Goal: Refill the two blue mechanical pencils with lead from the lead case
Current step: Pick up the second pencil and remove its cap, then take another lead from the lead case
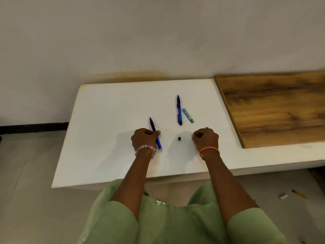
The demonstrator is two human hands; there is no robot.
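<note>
My left hand is closed around one blue mechanical pencil, which rests on the white table with its tip pointing away from me. A small black cap lies on the table between my hands. My right hand has its fingers pinched together just above the table; whether lead is between them is too small to tell. A small green piece shows just behind its knuckles. The second blue pencil lies farther back, and the teal lead case lies right beside it.
A wooden board covers the table's right part. The wall stands close behind the table. On the floor at the right lie a yellow pencil and a small grey item.
</note>
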